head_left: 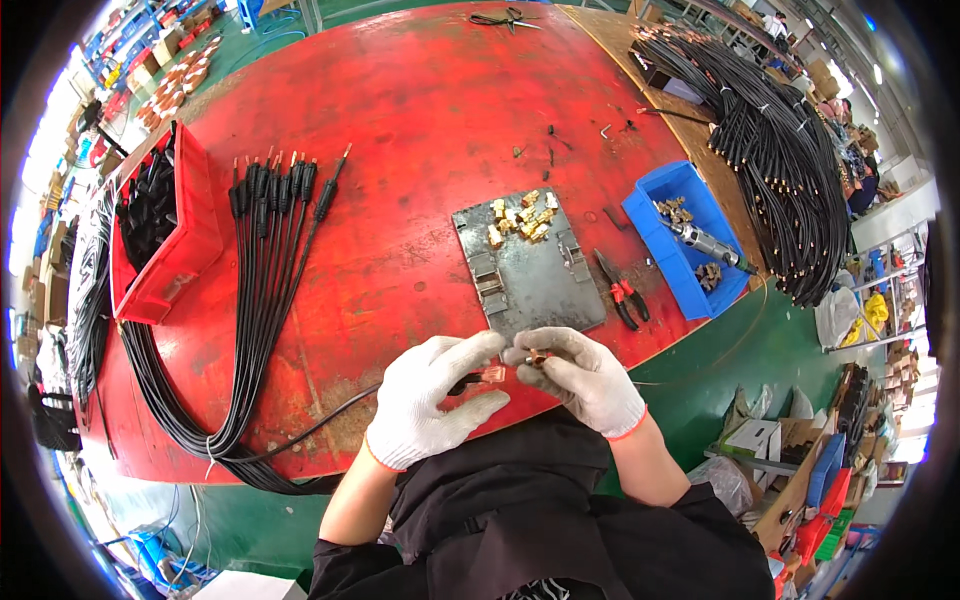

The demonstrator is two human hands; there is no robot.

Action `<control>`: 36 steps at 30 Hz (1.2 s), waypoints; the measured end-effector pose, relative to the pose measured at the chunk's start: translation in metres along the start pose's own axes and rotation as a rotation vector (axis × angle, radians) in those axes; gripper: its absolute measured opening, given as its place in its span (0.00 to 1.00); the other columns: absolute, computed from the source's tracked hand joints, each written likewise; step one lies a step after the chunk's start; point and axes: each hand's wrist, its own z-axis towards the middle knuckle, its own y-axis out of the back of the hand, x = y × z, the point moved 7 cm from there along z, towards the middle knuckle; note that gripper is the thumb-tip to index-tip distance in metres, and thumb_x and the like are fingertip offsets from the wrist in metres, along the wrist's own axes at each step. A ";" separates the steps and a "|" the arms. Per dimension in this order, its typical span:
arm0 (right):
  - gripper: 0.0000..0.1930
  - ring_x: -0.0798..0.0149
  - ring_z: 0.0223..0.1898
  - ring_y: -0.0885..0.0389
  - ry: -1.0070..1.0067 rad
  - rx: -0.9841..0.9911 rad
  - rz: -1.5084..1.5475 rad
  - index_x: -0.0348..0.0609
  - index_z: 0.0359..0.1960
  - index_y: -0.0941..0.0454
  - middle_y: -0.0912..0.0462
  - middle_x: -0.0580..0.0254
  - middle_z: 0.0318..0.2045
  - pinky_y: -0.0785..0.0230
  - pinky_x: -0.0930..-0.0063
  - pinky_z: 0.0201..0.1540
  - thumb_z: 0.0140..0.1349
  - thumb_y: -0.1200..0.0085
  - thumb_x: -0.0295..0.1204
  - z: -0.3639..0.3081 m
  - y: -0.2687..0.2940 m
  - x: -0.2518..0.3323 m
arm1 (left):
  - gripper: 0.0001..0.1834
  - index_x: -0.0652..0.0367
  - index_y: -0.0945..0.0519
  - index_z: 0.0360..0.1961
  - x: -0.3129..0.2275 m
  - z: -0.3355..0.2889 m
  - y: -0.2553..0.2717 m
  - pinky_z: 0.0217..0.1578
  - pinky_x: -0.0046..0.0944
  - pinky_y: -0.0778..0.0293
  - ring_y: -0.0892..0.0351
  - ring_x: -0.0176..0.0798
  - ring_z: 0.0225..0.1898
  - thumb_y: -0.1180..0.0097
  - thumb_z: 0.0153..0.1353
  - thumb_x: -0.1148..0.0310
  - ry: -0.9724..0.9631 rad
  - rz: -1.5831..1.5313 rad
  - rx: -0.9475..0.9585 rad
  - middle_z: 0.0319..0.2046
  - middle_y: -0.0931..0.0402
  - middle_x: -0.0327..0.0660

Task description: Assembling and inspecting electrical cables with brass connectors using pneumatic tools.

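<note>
Both my hands wear white knit gloves and meet at the near edge of the red table (pixel 420 130). My left hand (pixel 435 400) pinches the end of a black hose (pixel 300 432), where a small brass fitting (pixel 492 375) shows. My right hand (pixel 585 378) holds another small brass piece (pixel 537 356) right beside it. Just beyond my fingers lies a grey metal plate (pixel 530 275) with a pile of brass fittings (pixel 522 218) at its far end.
A bundle of black hoses (pixel 265 260) fans out on the left beside a red bin (pixel 175 235). Red-handled pliers (pixel 622 292) lie right of the plate. A blue bin (pixel 690 235) holds a tool and fittings. Many more hoses (pixel 775 150) lie at the far right.
</note>
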 end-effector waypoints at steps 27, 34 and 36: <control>0.13 0.73 0.14 0.25 0.243 -0.112 -0.301 0.34 0.44 0.19 0.18 0.60 0.22 0.35 0.76 0.16 0.81 0.48 0.34 0.004 -0.029 -0.003 | 0.15 0.56 0.14 0.45 0.004 -0.011 -0.013 0.40 0.47 0.19 0.14 0.51 0.38 0.26 0.56 0.75 -0.084 -0.016 0.025 0.37 0.14 0.44; 0.13 0.74 0.15 0.25 0.309 -0.091 -0.342 0.35 0.44 0.18 0.16 0.61 0.24 0.33 0.76 0.17 0.79 0.44 0.35 0.005 -0.029 0.003 | 0.13 0.58 0.13 0.44 0.004 -0.010 -0.014 0.40 0.47 0.18 0.13 0.51 0.38 0.28 0.57 0.77 -0.092 -0.065 0.028 0.36 0.14 0.45; 0.12 0.75 0.16 0.25 0.326 -0.076 -0.370 0.36 0.44 0.17 0.16 0.61 0.25 0.33 0.76 0.18 0.79 0.43 0.34 0.004 -0.031 0.005 | 0.13 0.58 0.13 0.44 0.004 -0.010 -0.014 0.40 0.47 0.19 0.13 0.51 0.37 0.28 0.56 0.77 -0.090 -0.058 0.028 0.35 0.14 0.45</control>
